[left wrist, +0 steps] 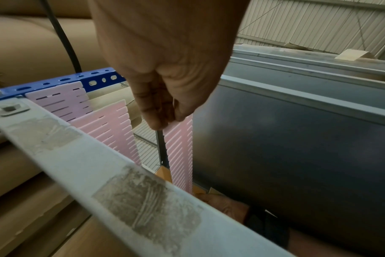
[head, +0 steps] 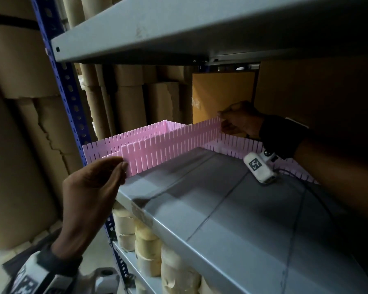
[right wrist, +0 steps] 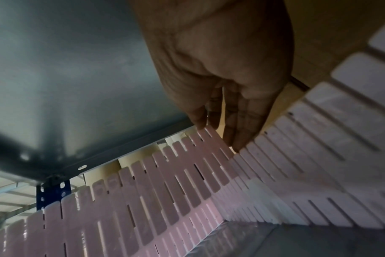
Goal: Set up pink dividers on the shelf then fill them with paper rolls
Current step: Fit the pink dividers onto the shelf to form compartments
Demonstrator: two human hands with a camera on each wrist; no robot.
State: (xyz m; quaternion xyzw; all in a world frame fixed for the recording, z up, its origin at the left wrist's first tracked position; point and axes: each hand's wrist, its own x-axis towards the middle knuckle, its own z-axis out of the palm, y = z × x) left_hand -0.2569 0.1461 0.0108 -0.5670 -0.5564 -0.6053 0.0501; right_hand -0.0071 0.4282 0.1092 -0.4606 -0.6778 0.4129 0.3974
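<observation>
Pink slotted plastic was what we held: one long divider strip (head: 170, 145) stretched from the shelf's (head: 221, 209) front left edge toward its back. Our left hand (head: 89, 194) pinched the near end and our right hand (head: 240, 122) pinched the far end, probably to line its slots up with the cross strip (head: 240, 145) along the back. The pink bays held nothing yet; paper rolls (head: 147, 240) sat on the shelf below.
</observation>
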